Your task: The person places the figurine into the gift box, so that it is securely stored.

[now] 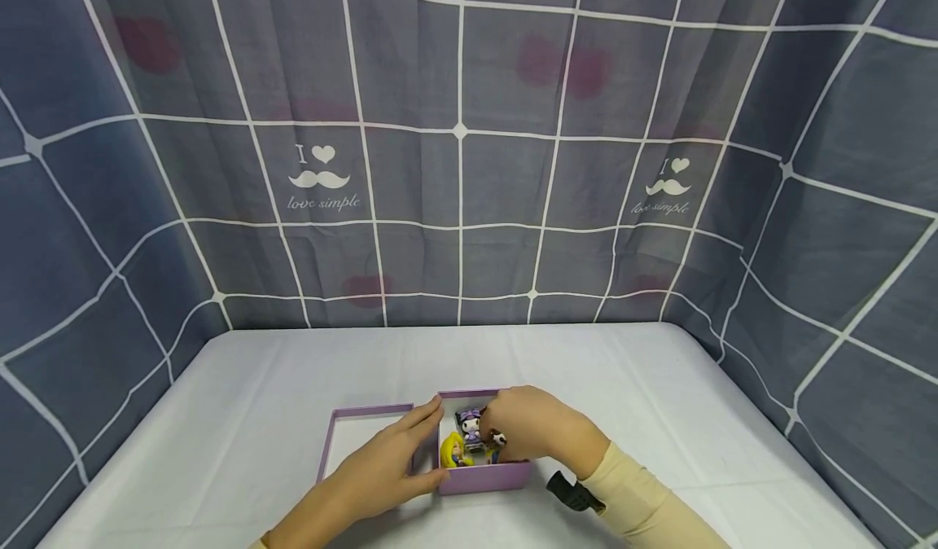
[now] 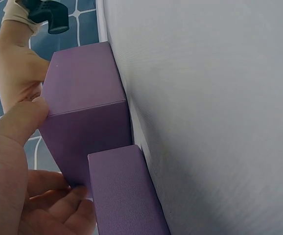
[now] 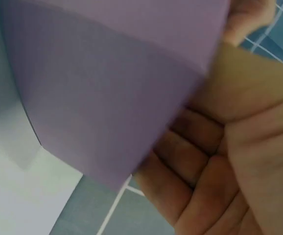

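Observation:
An open purple box [image 1: 484,479] stands on the table with small figurines in it. My left hand [image 1: 388,466] holds the box's left wall, thumb at the near corner and fingers at the far one. My right hand [image 1: 529,423] reaches over the right side into the box, fingers bent down; its fingertips are hidden, and I cannot tell whether they grip anything. Beside it are a purple-and-white figurine [image 1: 471,427] and a partly covered brown-haired figurine [image 1: 498,439]. A yellow-haired figurine [image 1: 453,450] lies in the near left corner.
The shallow purple lid [image 1: 326,445] lies open side up left of the box, partly behind my left hand. A white cloth [image 1: 586,362] covers the table. Grey checked curtains [image 1: 410,174] enclose the back and sides. A black wrist mount [image 1: 572,492] sits at my right sleeve.

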The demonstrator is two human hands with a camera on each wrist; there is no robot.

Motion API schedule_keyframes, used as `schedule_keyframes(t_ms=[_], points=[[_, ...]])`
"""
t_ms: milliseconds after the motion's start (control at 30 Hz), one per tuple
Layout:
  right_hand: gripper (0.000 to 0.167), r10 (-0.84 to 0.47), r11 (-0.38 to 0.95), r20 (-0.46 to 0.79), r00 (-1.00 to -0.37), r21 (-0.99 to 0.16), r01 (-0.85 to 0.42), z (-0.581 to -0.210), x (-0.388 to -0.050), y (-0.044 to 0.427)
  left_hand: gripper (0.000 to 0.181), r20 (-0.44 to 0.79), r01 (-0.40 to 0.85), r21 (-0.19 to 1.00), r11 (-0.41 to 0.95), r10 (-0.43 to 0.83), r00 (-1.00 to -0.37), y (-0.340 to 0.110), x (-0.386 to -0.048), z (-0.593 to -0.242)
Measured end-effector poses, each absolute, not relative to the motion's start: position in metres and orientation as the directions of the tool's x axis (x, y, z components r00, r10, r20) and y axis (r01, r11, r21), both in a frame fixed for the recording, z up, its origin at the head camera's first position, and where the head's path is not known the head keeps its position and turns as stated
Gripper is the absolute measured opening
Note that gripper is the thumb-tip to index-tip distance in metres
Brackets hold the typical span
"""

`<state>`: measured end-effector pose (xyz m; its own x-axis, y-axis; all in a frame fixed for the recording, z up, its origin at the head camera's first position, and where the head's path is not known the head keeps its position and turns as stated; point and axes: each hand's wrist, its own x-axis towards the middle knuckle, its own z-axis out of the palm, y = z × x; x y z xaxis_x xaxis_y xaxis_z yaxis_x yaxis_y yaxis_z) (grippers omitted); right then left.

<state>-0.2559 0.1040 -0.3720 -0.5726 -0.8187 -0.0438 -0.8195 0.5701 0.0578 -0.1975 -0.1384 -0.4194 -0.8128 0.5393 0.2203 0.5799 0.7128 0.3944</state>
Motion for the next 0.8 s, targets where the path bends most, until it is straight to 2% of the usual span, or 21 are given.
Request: schedule_keyframes(t_ms=[233,500,800], points=[[0.035,-0.802,0.594,-0.04,-0.596,-0.158,-0.789,-0.363,-0.26,0.12,0.085,0.229,0.583,0.385,0.716,0.538,-0.812,-0.138,-0.197,-0.42],[0.053,-0.794,0.546,0.097,-0.6,-0.321,-0.774,-0.349,-0.256,0.141,0.084,0.225,0.579,0.4,0.71,0.536,-0.814,-0.137,-0.198,-0.42],[0.056,-0.792,0.389,0.29,-0.537,-0.437,-0.811,-0.339,-0.237,0.133,0.082,0.226,0.564,0.449,0.693,0.523,-0.822,-0.14,-0.198,-0.421]])
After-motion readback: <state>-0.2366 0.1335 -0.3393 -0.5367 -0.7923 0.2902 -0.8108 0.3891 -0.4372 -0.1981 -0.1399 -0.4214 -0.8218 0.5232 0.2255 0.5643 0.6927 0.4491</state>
